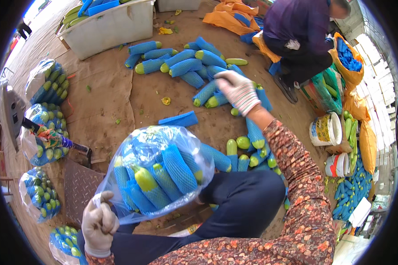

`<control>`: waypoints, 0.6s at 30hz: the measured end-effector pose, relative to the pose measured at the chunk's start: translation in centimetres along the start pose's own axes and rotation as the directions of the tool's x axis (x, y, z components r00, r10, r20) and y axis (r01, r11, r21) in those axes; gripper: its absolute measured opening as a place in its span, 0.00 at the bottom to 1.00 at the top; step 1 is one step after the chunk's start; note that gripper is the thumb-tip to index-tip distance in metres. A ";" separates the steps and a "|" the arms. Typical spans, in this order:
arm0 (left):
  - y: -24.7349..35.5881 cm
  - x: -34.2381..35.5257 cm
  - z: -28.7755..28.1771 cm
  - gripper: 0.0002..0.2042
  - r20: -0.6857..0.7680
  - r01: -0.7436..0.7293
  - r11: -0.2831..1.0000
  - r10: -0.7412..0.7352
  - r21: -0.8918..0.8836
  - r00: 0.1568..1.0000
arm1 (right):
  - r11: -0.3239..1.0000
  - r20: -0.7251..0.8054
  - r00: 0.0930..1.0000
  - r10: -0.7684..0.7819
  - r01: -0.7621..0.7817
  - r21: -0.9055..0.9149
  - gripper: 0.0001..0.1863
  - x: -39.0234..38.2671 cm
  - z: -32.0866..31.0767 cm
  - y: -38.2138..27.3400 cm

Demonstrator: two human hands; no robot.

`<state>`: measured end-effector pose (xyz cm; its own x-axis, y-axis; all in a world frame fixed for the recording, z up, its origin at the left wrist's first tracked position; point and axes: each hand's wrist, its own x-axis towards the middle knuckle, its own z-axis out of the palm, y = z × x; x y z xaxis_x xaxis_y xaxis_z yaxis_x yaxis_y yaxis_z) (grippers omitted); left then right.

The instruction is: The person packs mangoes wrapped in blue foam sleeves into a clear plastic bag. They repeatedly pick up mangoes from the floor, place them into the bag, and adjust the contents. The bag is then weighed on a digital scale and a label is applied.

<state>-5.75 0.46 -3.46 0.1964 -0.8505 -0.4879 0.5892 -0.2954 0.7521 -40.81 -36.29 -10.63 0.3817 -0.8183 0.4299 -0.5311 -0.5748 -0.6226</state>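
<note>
My left hand, in a pale work glove, is closed on the gathered edge of a clear plastic bag. Inside the bag, which rests against my legs, stand several zucchini in blue foam net sleeves. My right hand, gloved with a striped cuff, reaches out over a loose pile of sleeved zucchini. Its fingers are stretched out and partly bent, with nothing visible in them; I cannot tell whether they touch the pile. More sleeved zucchini lie right of the bag.
Filled bags line the left side, near a metal plate. A white tub with zucchini stands at the far left. Another person bends at the far right, near orange sacks and white buckets. An empty blue sleeve lies beyond the bag.
</note>
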 end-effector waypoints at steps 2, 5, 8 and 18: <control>0.3 1.0 0.5 0.22 0.019 0.034 0.998 -0.034 0.044 0.999 | 0.890 -0.102 0.921 0.376 -0.389 -0.238 0.11 1.6 0.6 7.5; 0.7 2.6 1.2 0.21 -0.036 0.116 0.992 -0.115 0.047 0.993 | 0.703 0.125 0.723 0.679 -0.690 0.172 0.15 2.1 6.2 16.2; 1.0 4.3 1.7 0.27 0.009 0.150 0.986 -0.151 0.072 0.988 | 0.886 0.240 0.854 0.461 -0.426 -0.183 0.18 3.2 14.6 19.9; 3.2 10.3 3.3 0.25 -0.131 0.445 0.881 -0.428 0.163 0.894 | 0.811 0.200 0.979 0.040 0.084 -0.579 0.31 15.6 25.9 17.5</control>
<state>-4.42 -10.64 -4.60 0.0265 -0.5774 -0.8160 0.4781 -0.7096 0.5176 -24.54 -58.82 -31.77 0.5032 -0.8225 0.2651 -0.8364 -0.5407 -0.0902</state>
